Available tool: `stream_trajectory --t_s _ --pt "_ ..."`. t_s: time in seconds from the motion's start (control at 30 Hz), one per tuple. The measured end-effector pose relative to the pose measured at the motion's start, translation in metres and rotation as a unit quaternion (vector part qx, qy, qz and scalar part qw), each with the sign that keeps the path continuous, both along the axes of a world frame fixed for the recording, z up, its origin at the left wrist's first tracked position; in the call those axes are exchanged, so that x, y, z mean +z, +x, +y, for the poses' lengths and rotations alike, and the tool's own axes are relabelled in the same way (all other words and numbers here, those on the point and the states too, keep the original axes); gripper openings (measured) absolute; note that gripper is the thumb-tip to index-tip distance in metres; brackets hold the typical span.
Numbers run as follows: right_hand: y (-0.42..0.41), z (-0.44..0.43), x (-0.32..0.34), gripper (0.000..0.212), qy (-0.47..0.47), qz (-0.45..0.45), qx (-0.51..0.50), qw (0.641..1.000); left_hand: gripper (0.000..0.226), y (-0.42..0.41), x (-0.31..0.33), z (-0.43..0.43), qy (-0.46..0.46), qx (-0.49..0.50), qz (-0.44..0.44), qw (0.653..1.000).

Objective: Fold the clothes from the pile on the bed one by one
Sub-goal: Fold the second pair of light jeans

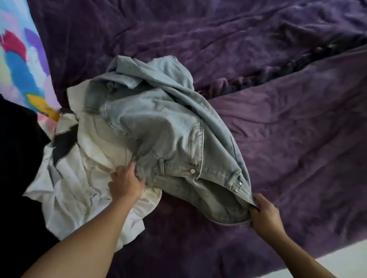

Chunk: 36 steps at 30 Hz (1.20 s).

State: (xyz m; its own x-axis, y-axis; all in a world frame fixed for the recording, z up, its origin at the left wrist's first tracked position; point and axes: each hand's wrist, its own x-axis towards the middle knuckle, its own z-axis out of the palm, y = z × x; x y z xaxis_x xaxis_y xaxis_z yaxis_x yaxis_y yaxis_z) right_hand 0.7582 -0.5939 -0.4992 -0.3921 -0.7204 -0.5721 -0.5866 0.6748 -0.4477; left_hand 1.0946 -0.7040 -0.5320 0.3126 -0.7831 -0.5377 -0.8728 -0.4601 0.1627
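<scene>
Bare left hand (pixel 125 183) and right hand (pixel 263 215), each clenched on the waistband of the pale jeans (pixel 157 118).

We are seeing faded, matt denim in the jeans (pixel 157 118), their shiny metal button (pixel 191 171) glinting between the left fingers (pixel 131 166) and right fingers (pixel 255 199). Beside the left fingers the white garment (pixel 87 181) is showing thin, crumpled cloth. Beyond, the bed cover (pixel 291 139) is looking plush.

You have one view only: your head camera looks steeply down and forward from the near edge of the bed (pixel 291 139), close over it, with floor (pixel 334 268) at near right.
</scene>
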Motion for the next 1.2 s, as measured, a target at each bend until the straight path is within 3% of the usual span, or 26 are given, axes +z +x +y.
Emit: stream_trajectory --t_s 0.07,0.17,0.27,0.37,0.47,0.6,0.73,0.8,0.9,0.97,1.03,1.13,1.2 --pt "-0.010 -0.006 0.016 0.021 -0.013 -0.032 0.012 0.999 0.012 0.004 0.008 -0.007 -0.016 -0.013 0.033 0.999" --pt "-0.027 -0.011 0.047 0.025 -0.027 -0.055 0.026 0.998 0.016 -0.003 0.027 -0.007 -0.040 0.003 0.112 0.993" --pt "-0.038 -0.017 0.079 0.028 -0.050 -0.021 0.037 0.998 0.013 -0.011 0.052 0.004 -0.101 0.078 0.171 0.977" --pt "-0.040 -0.029 0.112 0.024 -0.065 0.023 0.052 0.996 0.012 -0.012 0.093 0.016 -0.185 0.190 0.217 0.939" --pt "-0.031 -0.041 0.139 0.020 -0.092 0.009 0.074 0.993 0.012 -0.003 0.145 0.022 -0.254 0.227 0.244 0.908" --pt "-0.009 -0.042 0.171 0.004 -0.143 -0.024 0.062 0.987 0.017 0.021 0.217 0.028 -0.333 0.177 0.242 0.894" --pt "0.010 -0.028 0.207 0.012 -0.188 -0.030 0.023 0.981 0.018 0.053 0.282 0.048 -0.306 0.085 0.309 0.897" --pt "0.016 -0.026 0.233 0.012 -0.216 -0.038 0.004 0.976 0.039 0.076 0.314 0.067 -0.289 0.026 0.303 0.908" --pt "0.029 -0.029 0.293 0.015 -0.296 -0.068 -0.048 0.952 0.045 0.110 0.362 0.098 -0.339 -0.087 0.232 0.908" --pt "0.044 -0.030 0.345 0.019 -0.344 -0.108 -0.075 0.930 0.037 0.132 0.399 0.110 -0.399 -0.098 0.184 0.893" --pt "0.060 -0.029 0.402 0.027 -0.387 -0.155 -0.084 0.905 0.033 0.150 0.444 0.116 -0.446 -0.053 0.146 0.882" --pt "0.079 -0.022 0.490 0.028 -0.431 -0.208 -0.083 0.874 0.033 0.175 0.517 0.123 -0.492 0.047 0.192 0.848" --pt "0.091 -0.013 0.544 0.021 -0.433 -0.202 -0.027 0.878 0.031 0.191 0.562 0.130 -0.522 0.093 0.228 0.816"
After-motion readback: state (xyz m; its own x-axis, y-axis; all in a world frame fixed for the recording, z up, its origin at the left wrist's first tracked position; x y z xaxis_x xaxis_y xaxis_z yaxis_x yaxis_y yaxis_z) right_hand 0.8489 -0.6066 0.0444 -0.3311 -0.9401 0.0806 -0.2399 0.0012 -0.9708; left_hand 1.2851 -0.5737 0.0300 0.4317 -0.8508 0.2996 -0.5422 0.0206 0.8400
